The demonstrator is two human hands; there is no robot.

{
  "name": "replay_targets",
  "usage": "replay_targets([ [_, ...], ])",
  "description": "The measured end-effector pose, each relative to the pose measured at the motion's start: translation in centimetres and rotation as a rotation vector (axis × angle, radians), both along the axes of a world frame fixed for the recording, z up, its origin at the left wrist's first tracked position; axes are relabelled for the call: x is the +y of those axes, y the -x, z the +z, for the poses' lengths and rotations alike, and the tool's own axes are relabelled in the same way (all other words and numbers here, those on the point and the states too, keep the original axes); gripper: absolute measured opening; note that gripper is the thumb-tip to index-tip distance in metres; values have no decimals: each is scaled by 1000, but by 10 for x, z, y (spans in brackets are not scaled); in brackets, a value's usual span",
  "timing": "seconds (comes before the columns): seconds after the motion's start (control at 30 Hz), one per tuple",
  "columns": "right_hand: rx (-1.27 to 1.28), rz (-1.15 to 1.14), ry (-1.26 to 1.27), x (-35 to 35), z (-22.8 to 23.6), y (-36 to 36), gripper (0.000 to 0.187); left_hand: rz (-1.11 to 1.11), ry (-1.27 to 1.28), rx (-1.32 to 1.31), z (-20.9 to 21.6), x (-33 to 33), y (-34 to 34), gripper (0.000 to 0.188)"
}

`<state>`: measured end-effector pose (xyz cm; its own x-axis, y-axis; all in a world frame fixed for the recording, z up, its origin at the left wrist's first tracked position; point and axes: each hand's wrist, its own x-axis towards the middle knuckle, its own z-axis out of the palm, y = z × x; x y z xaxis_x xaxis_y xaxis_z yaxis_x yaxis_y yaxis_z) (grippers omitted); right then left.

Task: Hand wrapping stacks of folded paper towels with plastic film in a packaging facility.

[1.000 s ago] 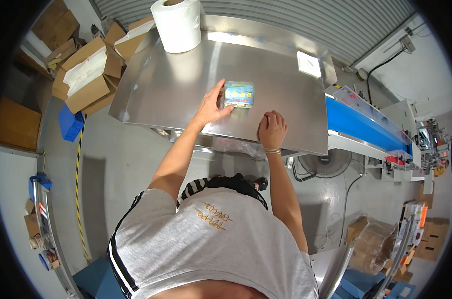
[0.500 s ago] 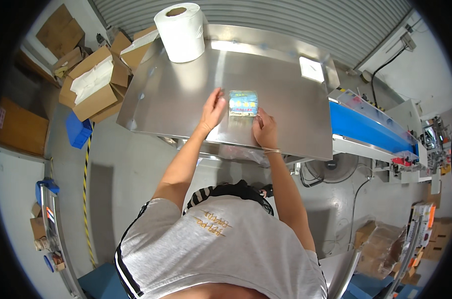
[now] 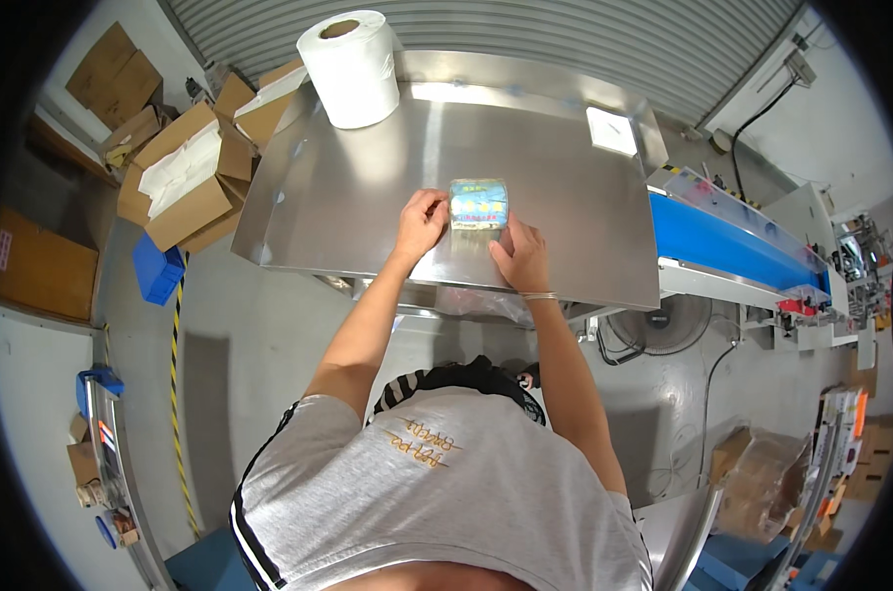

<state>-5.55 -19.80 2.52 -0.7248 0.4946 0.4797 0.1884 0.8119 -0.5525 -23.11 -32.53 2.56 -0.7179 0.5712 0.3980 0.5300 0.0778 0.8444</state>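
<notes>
A small block-shaped pack, printed blue and yellow with a glossy, clear-looking wrap, lies on the steel table between my hands. At its left edge, my left hand has its fingers curled in, with the fingertips close against the side of the pack. Whether they pinch the wrap is too small to see. My right hand is by the near right corner, its thumb held apart from the fingers and the fingertips at the pack's edge. The pack's underside is hidden.
A large white roll stands at the table's far left. A white square card lies far right. Beyond the right edge runs a blue conveyor belt. Open cardboard boxes stand to the left, with a floor fan below right.
My left hand's fingers have curled in and come closer to the pack's left side. My right thumb has spread away from its fingers. The pack stays in nearly the same place.
</notes>
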Motion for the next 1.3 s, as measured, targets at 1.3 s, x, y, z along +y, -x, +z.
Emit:
replay_targets([
  [1.3,93,-42,8,-1,-3,-3,28,-41,14,-45,-12,1,5,33],
])
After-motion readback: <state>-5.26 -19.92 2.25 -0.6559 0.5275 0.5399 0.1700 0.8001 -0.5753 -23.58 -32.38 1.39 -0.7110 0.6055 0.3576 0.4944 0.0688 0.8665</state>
